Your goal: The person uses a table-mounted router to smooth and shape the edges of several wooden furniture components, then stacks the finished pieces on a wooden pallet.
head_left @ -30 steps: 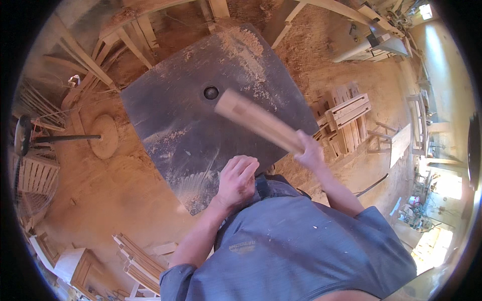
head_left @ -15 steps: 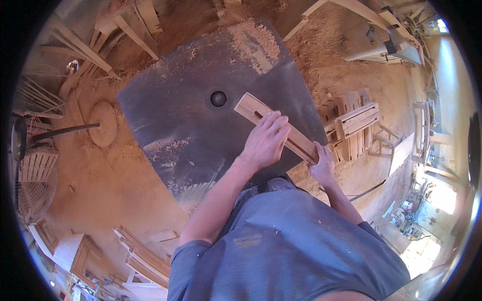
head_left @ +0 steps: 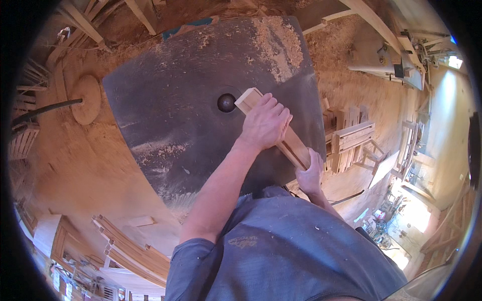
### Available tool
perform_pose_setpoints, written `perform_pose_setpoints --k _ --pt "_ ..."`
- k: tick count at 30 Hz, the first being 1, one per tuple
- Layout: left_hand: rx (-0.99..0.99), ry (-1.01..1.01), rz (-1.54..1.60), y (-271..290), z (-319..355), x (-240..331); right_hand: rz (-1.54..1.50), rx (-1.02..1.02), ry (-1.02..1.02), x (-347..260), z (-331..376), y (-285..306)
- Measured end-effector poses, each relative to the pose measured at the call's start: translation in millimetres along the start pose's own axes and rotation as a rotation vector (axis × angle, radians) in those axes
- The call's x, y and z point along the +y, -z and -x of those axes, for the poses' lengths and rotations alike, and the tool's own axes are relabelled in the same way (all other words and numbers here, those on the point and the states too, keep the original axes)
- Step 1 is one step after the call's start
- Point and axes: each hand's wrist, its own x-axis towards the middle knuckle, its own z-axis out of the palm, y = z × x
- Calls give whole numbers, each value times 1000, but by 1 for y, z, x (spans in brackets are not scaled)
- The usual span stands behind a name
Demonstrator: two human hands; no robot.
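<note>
A long pale wooden piece point(head_left: 251, 99) lies flat on a dark metal machine table point(head_left: 170, 115), its far end right beside a round dark cutter head point(head_left: 226, 103) in the table's middle. My left hand point(head_left: 265, 124) presses down on the wood near that end. My right hand point(head_left: 310, 173) grips the near end of the same piece at the table's edge. Sawdust is scattered over the table, thickest at the far right corner.
Sawdust covers the floor all round. A stack of wooden frame parts point(head_left: 351, 140) stands right of the table. Wooden slats point(head_left: 130, 246) lie at the lower left, a round wooden disc point(head_left: 86, 98) at the left, and a machine point(head_left: 386, 60) at the upper right.
The wooden piece came down from the air onto the table and slid toward the cutter head. My left hand moved from near my body onto the wood.
</note>
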Motion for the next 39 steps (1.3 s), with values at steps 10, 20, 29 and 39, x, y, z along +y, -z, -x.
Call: perform_pose_setpoints --k 10,20,29,39 --pt "28 1 33 10 6 -7 11 -41 -34 -9 4 -3" --pt "38 31 16 21 21 -4 -17 -45 -9 -17 7 -3" --pt "67 45 -11 25 35 1 -9 -84 14 -22 11 2" --pt "-13 23 68 39 41 19 -272 -391 -194 2 14 21"
